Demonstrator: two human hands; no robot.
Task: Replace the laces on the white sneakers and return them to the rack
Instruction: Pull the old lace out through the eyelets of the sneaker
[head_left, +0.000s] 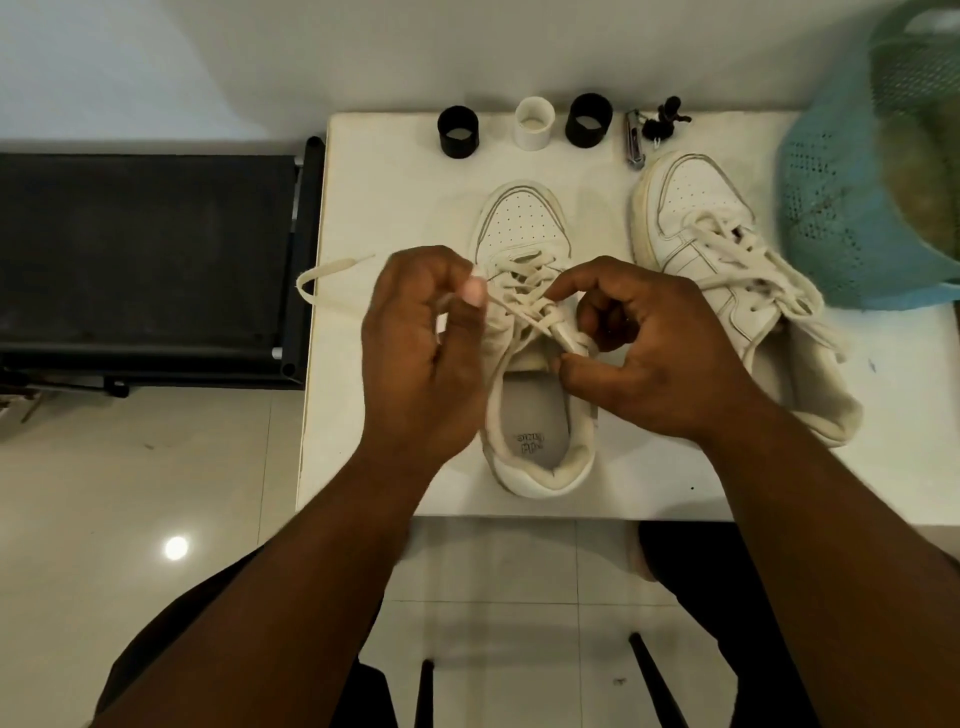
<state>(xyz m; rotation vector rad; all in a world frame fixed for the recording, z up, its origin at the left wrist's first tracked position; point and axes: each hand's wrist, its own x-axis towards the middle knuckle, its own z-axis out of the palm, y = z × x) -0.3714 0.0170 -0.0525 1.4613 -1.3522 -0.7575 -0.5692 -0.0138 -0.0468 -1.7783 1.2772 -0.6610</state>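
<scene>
On the surface (363, 467): 2 sneakers, the near sneaker (530, 415) centre, the far sneaker (727, 291) to its right. Behind them, 3 rolls (524, 124) in a row. At right, a basket (872, 197); left of the surface, a rack (145, 260).

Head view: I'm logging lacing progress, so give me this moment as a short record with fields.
surface: white table
shoe in work: near sneaker, toe pointing away
left hand: pinches the lace, whose free end trails left
right hand: grips the lace at the upper eyelets
other shoe: second sneaker, laced, lying right
back row: three cylinders
</scene>
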